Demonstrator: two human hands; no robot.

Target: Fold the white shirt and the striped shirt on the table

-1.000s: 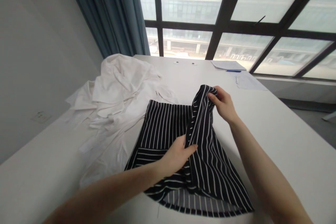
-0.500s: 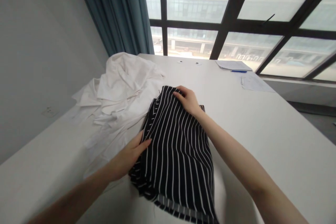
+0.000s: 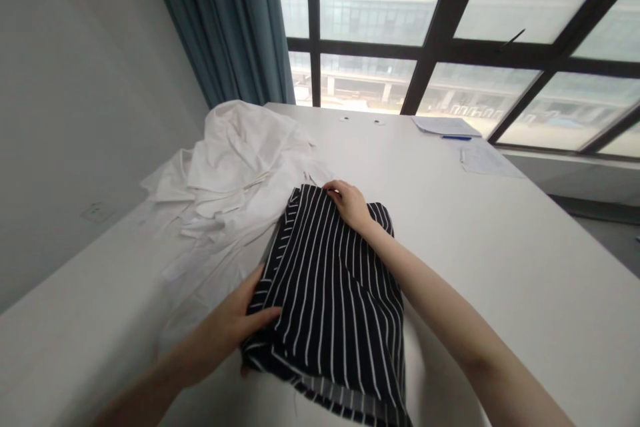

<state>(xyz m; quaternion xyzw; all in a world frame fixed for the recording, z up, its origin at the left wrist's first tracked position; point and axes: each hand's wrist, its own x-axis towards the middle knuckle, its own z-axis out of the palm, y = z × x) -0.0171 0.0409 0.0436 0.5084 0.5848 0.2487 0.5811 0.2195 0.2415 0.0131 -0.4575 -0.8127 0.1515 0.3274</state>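
A black garment with thin white stripes (image 3: 335,293) lies folded before me, its open lower edge hanging toward me. My left hand (image 3: 240,317) grips its left side low down, thumb on top and most fingers hidden beneath the cloth. At the far edge, my right hand (image 3: 350,205) pinches the fabric between thumb and fingers. To the left of the striped garment spreads a rumpled heap of white cloth (image 3: 235,147).
A white table (image 3: 500,240) extends to the right and back. Papers (image 3: 445,125) and a blue pen (image 3: 456,138) rest near its far right edge. Two small white-and-dark objects lie at the back. A blue curtain (image 3: 235,27) hangs beside the windows.
My left hand has slid down along the garment's left side. My right hand has drawn its far edge slightly toward me, and that edge now sits lower and flatter.
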